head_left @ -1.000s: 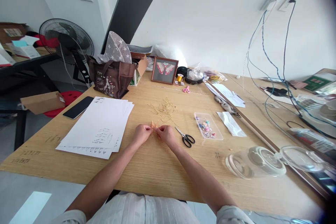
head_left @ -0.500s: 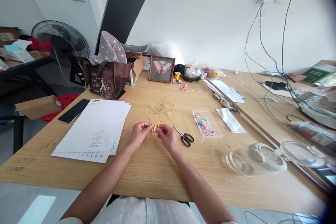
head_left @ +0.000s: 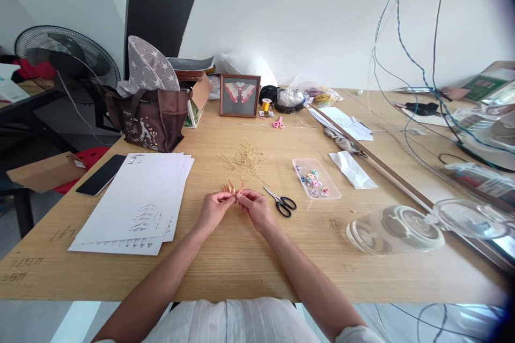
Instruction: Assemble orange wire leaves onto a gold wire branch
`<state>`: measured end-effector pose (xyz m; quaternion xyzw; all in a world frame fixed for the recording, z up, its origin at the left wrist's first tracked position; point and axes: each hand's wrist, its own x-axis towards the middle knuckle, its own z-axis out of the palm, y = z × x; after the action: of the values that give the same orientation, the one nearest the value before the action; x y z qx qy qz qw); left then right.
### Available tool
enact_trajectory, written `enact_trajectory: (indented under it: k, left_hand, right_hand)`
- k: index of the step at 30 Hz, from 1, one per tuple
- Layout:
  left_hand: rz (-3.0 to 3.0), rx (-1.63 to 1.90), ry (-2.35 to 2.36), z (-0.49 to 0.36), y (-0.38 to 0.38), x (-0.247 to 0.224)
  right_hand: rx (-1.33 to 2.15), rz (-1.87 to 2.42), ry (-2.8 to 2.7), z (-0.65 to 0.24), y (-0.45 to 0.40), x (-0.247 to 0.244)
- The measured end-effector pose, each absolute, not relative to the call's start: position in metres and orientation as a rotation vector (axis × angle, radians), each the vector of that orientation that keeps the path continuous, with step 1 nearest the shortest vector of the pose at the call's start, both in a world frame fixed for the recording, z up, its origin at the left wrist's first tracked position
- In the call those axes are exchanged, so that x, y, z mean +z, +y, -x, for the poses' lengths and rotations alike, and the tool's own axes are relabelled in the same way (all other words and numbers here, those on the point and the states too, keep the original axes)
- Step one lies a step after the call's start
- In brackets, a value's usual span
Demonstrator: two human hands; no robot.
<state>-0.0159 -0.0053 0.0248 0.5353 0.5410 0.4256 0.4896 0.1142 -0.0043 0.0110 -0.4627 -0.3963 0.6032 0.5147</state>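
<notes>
At the middle of the wooden table (head_left: pixel 237 273), what do we log for the hands?

— We have the left hand (head_left: pixel 213 211) and the right hand (head_left: pixel 255 209) close together, not spread; both pinch a small orange-gold wire shape (head_left: pixel 230 188) between them; its tips stick up just above the fingers.

— Anything near?

— We see a gold wire tangle (head_left: pixel 241 159) just beyond the hands; black-handled scissors (head_left: pixel 282 205) just beside the right hand; a clear plastic tray of beads (head_left: pixel 316 179) further right.

— Left side?

— We note a stack of white paper sheets (head_left: pixel 132 209) beside the left hand, with a black phone (head_left: pixel 100 174) past it; done.
</notes>
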Motion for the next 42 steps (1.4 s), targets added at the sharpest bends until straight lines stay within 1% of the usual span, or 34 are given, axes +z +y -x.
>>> enact_trajectory:
  k: [10, 15, 22, 30, 36, 42]
  left_hand:
    - [-1.506, 1.006, 1.352, 0.018, -0.004, 0.018]
    - [-1.467, 0.999, 1.302, 0.018, -0.004, 0.019]
    - [-1.336, 0.880, 1.306, 0.014, -0.006, 0.028]
    - [-1.480, 0.961, 1.286, 0.015, -0.006, 0.023]
    - [-1.395, 0.970, 1.265, 0.015, -0.005, 0.017]
    - [-1.358, 1.022, 1.265, 0.016, -0.005, 0.015]
  right_hand:
    - [1.297, 1.180, -1.141, -0.124, -0.001, 0.021]
    - [1.273, 1.198, -1.221, -0.121, -0.003, 0.023]
    - [1.170, 1.184, -1.293, -0.121, -0.003, 0.019]
    - [1.233, 1.189, -1.353, -0.123, -0.005, 0.029]
    - [1.318, 1.188, -1.263, -0.122, -0.005, 0.026]
    - [1.329, 1.177, -1.215, -0.121, -0.004, 0.024]
